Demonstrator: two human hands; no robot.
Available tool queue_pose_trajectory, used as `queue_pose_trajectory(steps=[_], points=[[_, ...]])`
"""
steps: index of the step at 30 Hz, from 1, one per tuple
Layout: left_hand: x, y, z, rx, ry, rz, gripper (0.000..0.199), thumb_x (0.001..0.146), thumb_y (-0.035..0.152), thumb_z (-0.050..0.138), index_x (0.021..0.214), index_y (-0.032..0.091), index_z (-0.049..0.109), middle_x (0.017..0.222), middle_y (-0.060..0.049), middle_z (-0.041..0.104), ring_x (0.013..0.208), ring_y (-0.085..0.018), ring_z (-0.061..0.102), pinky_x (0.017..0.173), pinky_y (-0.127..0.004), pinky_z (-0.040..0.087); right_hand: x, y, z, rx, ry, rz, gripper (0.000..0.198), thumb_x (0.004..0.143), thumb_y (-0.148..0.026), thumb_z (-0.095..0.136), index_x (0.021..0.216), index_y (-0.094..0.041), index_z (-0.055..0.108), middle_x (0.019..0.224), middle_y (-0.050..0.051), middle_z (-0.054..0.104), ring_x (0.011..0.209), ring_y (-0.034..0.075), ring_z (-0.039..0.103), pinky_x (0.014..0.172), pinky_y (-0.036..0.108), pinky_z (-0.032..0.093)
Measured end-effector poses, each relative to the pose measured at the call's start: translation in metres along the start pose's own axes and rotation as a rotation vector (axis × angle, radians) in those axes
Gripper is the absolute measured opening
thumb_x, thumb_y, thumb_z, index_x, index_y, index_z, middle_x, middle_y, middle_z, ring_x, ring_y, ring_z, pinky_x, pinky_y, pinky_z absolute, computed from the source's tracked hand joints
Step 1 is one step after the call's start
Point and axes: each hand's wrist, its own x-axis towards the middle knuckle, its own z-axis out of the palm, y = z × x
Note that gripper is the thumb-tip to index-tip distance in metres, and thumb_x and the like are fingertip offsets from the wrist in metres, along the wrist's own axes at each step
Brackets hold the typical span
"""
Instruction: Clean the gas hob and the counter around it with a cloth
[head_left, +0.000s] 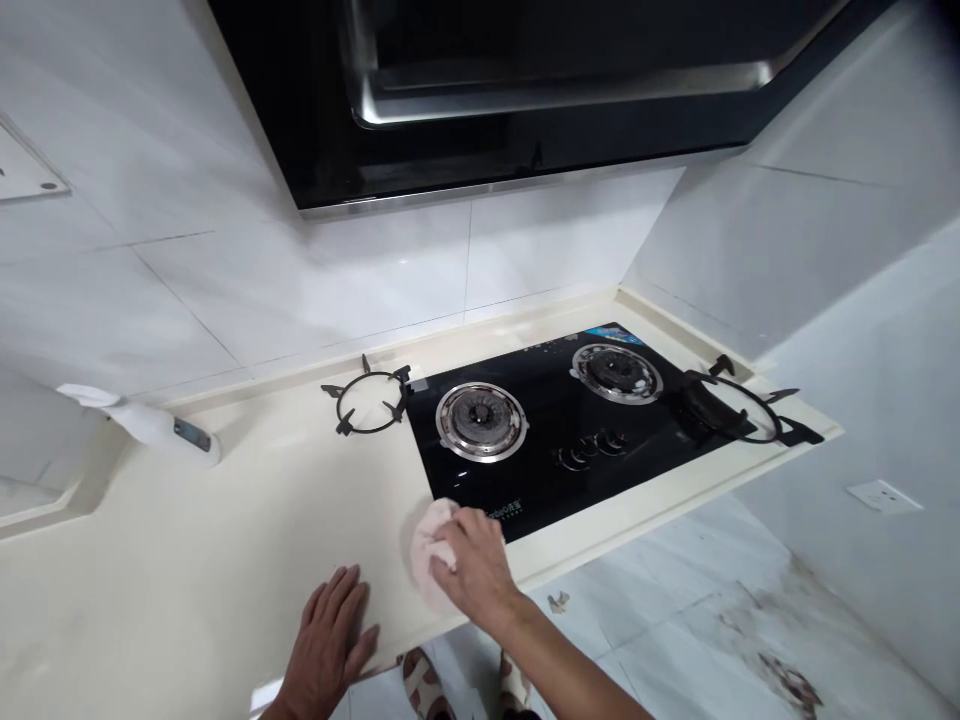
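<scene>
My right hand (474, 562) is closed over a pale pink cloth (426, 545), pressing it at the front left corner of the black gas stove (540, 455). Part of the cloth is hidden under my fingers. My left hand (328, 628) rests flat on the cream countertop (300, 510) near its front edge, fingers stretched out and holding nothing. Two burners show on the stove: the left burner (482, 422) and the right burner (618, 373), both without their pan supports.
One black pan support (371, 402) lies on the counter left of the stove; another pan support (750, 405) sits at the stove's right end. A white spray bottle (154, 428) lies tilted at the far left. The black range hood (480, 150) overhangs the counter.
</scene>
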Motion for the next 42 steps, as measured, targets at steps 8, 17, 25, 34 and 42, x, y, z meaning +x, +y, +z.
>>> queue_pose_trajectory(steps=[8,17,25,34,42], points=[[0.003,-0.002,-0.002,0.042,-0.038,0.009,0.05,0.087,0.038,0.059,0.134,0.024,0.051,0.145,-0.01,0.053,0.134,-0.027,0.049,0.104,-0.043,0.045,0.022,0.032,0.0,-0.226,-0.243,-0.023,0.067,0.08,-0.056,0.061,0.139,-0.028,0.046,0.158,0.011,0.027,0.139,0.045,0.02,0.107,0.068,0.011],[0.006,0.0,-0.004,0.072,-0.011,0.017,0.053,0.086,0.037,0.058,0.138,0.028,0.049,0.143,-0.008,0.055,0.131,-0.027,0.052,0.101,-0.042,0.048,0.013,0.142,-0.045,-0.269,-0.078,0.234,0.051,0.09,-0.043,0.044,0.139,-0.029,0.049,0.156,0.009,0.036,0.138,0.035,0.029,0.105,0.061,0.02],[0.006,-0.003,-0.002,0.102,0.0,0.046,0.053,0.086,0.038,0.056,0.137,0.028,0.049,0.141,-0.007,0.056,0.128,-0.027,0.055,0.1,-0.041,0.048,0.002,0.135,-0.05,-0.304,-0.078,0.29,0.055,0.089,-0.042,0.045,0.141,-0.025,0.045,0.157,0.014,0.03,0.137,0.041,0.027,0.103,0.066,0.018],[0.01,0.001,-0.003,0.122,-0.017,0.035,0.053,0.089,0.039,0.05,0.14,0.025,0.044,0.142,-0.01,0.054,0.128,-0.029,0.053,0.099,-0.044,0.048,-0.053,0.177,-0.053,-0.158,0.089,0.117,0.037,0.089,-0.047,0.049,0.121,-0.031,0.061,0.134,0.005,0.054,0.121,0.03,0.042,0.1,0.051,0.03],[0.011,0.003,-0.002,0.081,-0.082,-0.005,0.048,0.094,0.043,0.044,0.137,0.023,0.046,0.144,-0.012,0.052,0.132,-0.03,0.048,0.104,-0.044,0.042,-0.039,0.362,-0.15,-0.209,0.289,0.824,0.054,0.091,-0.056,0.036,0.128,-0.023,0.059,0.136,0.015,0.048,0.118,0.036,0.043,0.093,0.06,0.035]])
